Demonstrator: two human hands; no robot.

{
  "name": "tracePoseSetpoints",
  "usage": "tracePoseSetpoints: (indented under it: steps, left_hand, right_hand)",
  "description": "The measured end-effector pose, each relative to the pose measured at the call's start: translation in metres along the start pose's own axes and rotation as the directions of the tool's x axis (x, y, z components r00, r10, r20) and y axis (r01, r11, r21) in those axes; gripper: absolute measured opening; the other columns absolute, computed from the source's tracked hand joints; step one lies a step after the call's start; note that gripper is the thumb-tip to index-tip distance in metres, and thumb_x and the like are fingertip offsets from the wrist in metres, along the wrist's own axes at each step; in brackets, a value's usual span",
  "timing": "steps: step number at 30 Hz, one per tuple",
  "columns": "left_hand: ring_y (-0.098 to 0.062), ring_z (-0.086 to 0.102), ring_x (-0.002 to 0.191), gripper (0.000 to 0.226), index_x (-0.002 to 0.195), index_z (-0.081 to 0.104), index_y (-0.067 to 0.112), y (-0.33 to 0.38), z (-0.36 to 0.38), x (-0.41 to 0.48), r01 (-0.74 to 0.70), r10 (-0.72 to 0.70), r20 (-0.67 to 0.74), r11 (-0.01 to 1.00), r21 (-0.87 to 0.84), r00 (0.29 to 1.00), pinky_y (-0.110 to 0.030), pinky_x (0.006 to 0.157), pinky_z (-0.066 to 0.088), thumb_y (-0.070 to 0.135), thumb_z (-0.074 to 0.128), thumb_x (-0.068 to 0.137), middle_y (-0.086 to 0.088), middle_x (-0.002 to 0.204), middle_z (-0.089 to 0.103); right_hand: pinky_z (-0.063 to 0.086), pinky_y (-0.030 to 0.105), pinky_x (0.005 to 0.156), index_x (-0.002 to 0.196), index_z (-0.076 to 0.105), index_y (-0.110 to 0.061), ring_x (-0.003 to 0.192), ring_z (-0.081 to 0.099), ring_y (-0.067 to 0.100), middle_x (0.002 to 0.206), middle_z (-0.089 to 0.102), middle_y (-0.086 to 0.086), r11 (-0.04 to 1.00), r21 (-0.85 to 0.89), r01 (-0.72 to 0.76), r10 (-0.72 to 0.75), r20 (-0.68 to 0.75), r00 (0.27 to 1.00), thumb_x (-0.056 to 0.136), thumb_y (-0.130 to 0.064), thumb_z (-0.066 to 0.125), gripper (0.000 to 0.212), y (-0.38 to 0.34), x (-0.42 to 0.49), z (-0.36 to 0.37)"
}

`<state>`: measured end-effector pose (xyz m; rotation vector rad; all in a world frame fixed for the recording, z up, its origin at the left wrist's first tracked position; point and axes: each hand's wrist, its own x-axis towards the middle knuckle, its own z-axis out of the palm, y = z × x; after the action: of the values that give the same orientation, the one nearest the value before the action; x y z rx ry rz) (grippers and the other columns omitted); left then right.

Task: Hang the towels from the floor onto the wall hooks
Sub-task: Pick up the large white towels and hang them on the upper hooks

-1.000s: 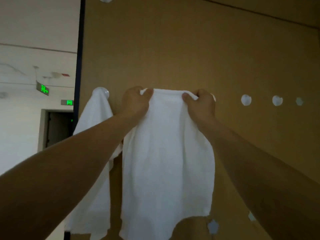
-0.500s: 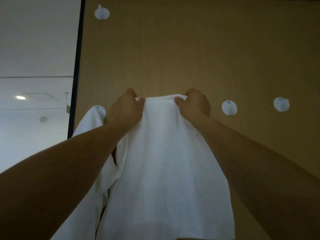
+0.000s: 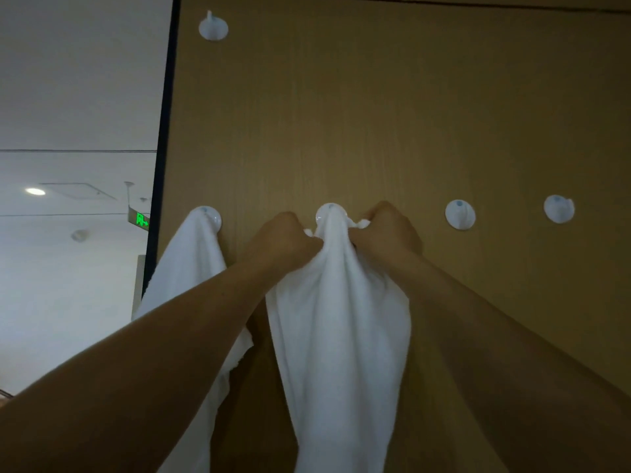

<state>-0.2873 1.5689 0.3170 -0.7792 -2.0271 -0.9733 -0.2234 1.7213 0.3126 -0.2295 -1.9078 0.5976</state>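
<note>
A white towel (image 3: 338, 329) hangs down the brown wall panel (image 3: 375, 114), its top edge bunched over a round white wall hook (image 3: 328, 213). My left hand (image 3: 283, 240) grips the bunched top on the left of that hook, and my right hand (image 3: 389, 230) grips it on the right. Both hands are closed on the cloth, just below the hook. A second white towel (image 3: 191, 268) hangs from the hook (image 3: 210, 213) to the left, partly behind my left forearm.
Two bare white hooks (image 3: 460, 214) (image 3: 559, 208) sit to the right in the same row. Another bare hook (image 3: 213, 27) is higher up at the left. The panel's dark edge (image 3: 164, 148) borders an open corridor with a green exit sign (image 3: 141, 220).
My hands have come closer together, gathering the spread towel top into a bunch over the middle hook. The view has tilted up slightly.
</note>
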Motion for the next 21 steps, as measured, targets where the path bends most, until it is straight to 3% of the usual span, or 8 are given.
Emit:
tracePoseSetpoints:
  steps: [3,6,8,11,13,16,19,21]
  left_hand:
    - [-0.022,0.052,0.089,0.04,0.112,0.049,0.018,0.002,0.006,-0.004,-0.221,0.376,-0.247,0.845,0.488,0.893,-0.029,0.069,0.034,0.039,0.061,0.08,-0.002,0.102,0.054]
    - [-0.026,0.049,0.102,0.036,0.124,0.051,0.015,0.005,0.011,-0.002,-0.458,0.619,-0.09,0.663,0.592,0.78,-0.035,0.083,0.037,0.028,0.051,0.09,-0.01,0.115,0.055]
    - [-0.029,0.052,0.107,0.035,0.129,0.05,0.007,0.007,0.013,-0.003,-0.504,0.531,0.028,0.786,0.358,0.847,-0.037,0.091,0.04,0.019,0.047,0.097,-0.016,0.12,0.056]
    - [-0.032,0.055,0.103,0.024,0.113,0.059,-0.001,0.012,0.016,-0.011,-0.334,0.334,-0.016,0.943,0.001,0.942,-0.031,0.085,0.038,0.009,0.044,0.098,-0.024,0.117,0.059]
    - [-0.021,0.052,0.077,0.021,0.084,0.058,0.007,0.014,0.018,-0.016,-0.275,0.279,-0.121,0.96,0.048,0.953,-0.024,0.061,0.028,0.017,0.044,0.096,-0.016,0.096,0.064]
    - [-0.014,0.047,0.07,0.02,0.083,0.056,0.008,0.018,0.017,-0.023,-0.232,0.24,-0.114,0.969,0.082,0.964,-0.021,0.049,0.022,0.027,0.051,0.09,-0.008,0.087,0.06]
    - [-0.011,0.049,0.068,0.024,0.092,0.057,0.007,0.023,0.02,-0.026,-0.172,0.172,-0.042,0.985,0.009,0.984,-0.018,0.049,0.026,0.03,0.06,0.084,0.002,0.08,0.054]
    - [-0.005,0.048,0.063,0.017,0.085,0.055,0.01,0.027,0.017,-0.028,-0.094,0.097,0.017,0.987,-0.129,0.995,-0.019,0.048,0.03,0.026,0.061,0.083,0.006,0.073,0.051]
  right_hand:
    - [0.033,0.038,0.093,0.119,0.056,-0.023,0.112,0.045,0.025,0.122,0.05,0.004,0.916,-0.37,0.158,-0.276,-0.293,0.916,0.083,-0.043,0.067,0.042,-0.003,-0.006,0.0]
    - [0.04,0.032,0.086,0.106,0.068,-0.016,0.096,0.053,0.022,0.104,0.061,0.006,0.823,-0.375,0.427,-0.522,-0.201,0.829,0.092,-0.023,0.057,0.019,-0.003,-0.01,0.005]
    - [0.044,0.028,0.076,0.097,0.07,-0.011,0.086,0.059,0.019,0.092,0.065,0.006,0.886,-0.157,0.436,-0.446,-0.038,0.894,0.095,-0.019,0.05,0.022,0.001,-0.012,0.007]
    - [0.037,0.026,0.068,0.08,0.063,-0.018,0.08,0.054,0.02,0.088,0.06,0.008,0.926,0.102,0.364,-0.367,0.005,0.93,0.091,-0.025,0.038,0.028,0.007,-0.019,0.009]
    - [0.041,0.029,0.079,0.095,0.065,-0.02,0.098,0.049,0.022,0.104,0.055,0.008,0.947,0.047,0.319,-0.32,0.014,0.947,0.093,-0.034,0.039,0.029,0.01,-0.025,0.014]
    - [0.039,0.041,0.1,0.126,0.058,-0.021,0.121,0.038,0.022,0.128,0.045,0.003,0.97,-0.081,0.231,-0.232,-0.002,0.973,0.092,-0.045,0.049,0.043,0.011,-0.034,0.016]
    - [0.043,0.043,0.095,0.116,0.06,-0.015,0.115,0.045,0.024,0.121,0.051,0.004,0.974,-0.089,0.208,-0.207,0.025,0.978,0.089,-0.032,0.052,0.033,0.008,-0.039,0.018]
    - [0.049,0.039,0.079,0.099,0.06,-0.011,0.097,0.057,0.024,0.1,0.062,0.004,0.981,0.049,0.188,-0.19,0.039,0.981,0.088,-0.023,0.052,0.019,0.002,-0.041,0.017]
